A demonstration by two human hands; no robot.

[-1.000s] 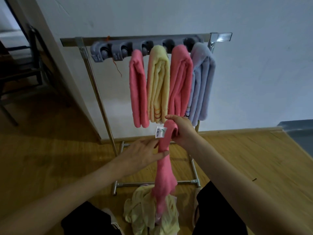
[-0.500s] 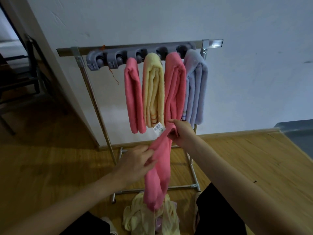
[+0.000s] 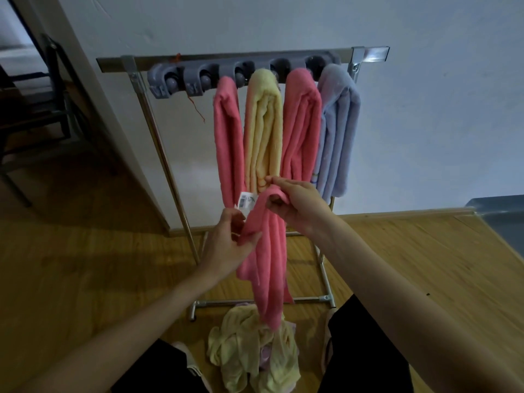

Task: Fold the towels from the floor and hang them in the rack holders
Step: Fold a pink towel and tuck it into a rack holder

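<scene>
Long pink terry towel (image 3: 269, 268) hangs in the air between both hands, in front of the rack, its lower end dangling just above the floor pile. White care label (image 3: 246, 200) sticks out at its top left edge. Right hand (image 3: 297, 205) grips the top end, fingers (image 3: 279, 181) curled over the bunched fabric and pinching it. Left hand (image 3: 226, 245) is lower and to the left, thumb and fingers pinching the towel's side edge just under the label. Directly below: crumpled pale yellow towel (image 3: 252, 353) on the wooden plank floor (image 3: 85, 279), with a bit of lilac cloth (image 3: 265, 354) showing in the middle of the heap. Behind the held towel: grey plastic holder strip with round clips (image 3: 198, 76) fixed to the silver metal rack frame (image 3: 170, 171). Four folded towels hang from it, side by side and touching: pink towel (image 3: 228, 137), yellow towel (image 3: 263, 131), second pink towel (image 3: 300, 126), lavender towel (image 3: 336, 129). The two leftmost clips hold nothing. A loose red thread (image 3: 197, 109) dangles below the strip. Rack stands against the white wall (image 3: 425, 109). Person's knees in black trousers (image 3: 365, 350) flank the pile. Dark chair frame (image 3: 37, 114) off to the left, well apart from the rack.
</scene>
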